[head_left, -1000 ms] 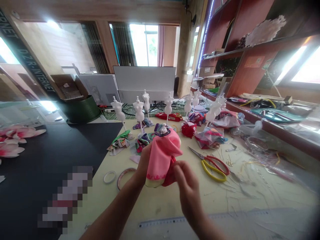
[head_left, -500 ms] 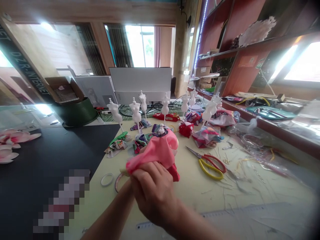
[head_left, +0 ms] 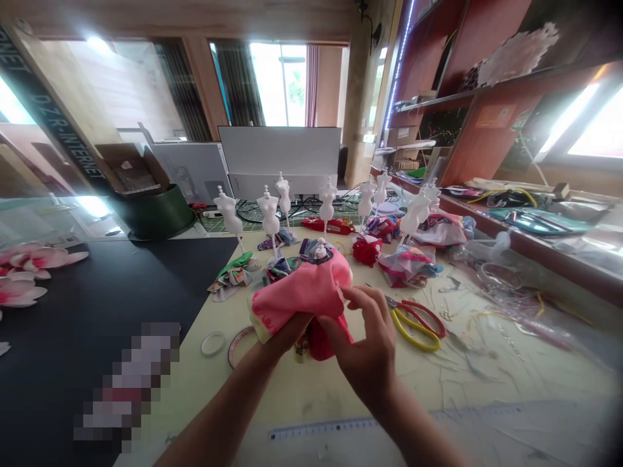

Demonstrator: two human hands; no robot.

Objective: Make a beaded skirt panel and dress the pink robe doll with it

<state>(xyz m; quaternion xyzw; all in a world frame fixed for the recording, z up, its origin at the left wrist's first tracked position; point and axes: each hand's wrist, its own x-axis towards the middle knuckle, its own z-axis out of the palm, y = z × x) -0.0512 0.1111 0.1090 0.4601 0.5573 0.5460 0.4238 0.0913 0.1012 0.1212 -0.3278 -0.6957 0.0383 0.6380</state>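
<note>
The left hand [head_left: 285, 329] grips a pink dress [head_left: 302, 292], the right hand [head_left: 367, 340] pinches its edge; eight white mannequins [head_left: 328, 204] stand behind, one pair of scissors [head_left: 411, 331] just beside.

bare left hand [head_left: 287, 331], bare right hand [head_left: 367, 353], long slim fingers [head_left: 374, 305], narrow wrists [head_left: 272, 347], bare forearms [head_left: 214, 415] widening toward the bottom edge of the view, a bit soft there from the wide lens; nails too small to make out
</note>
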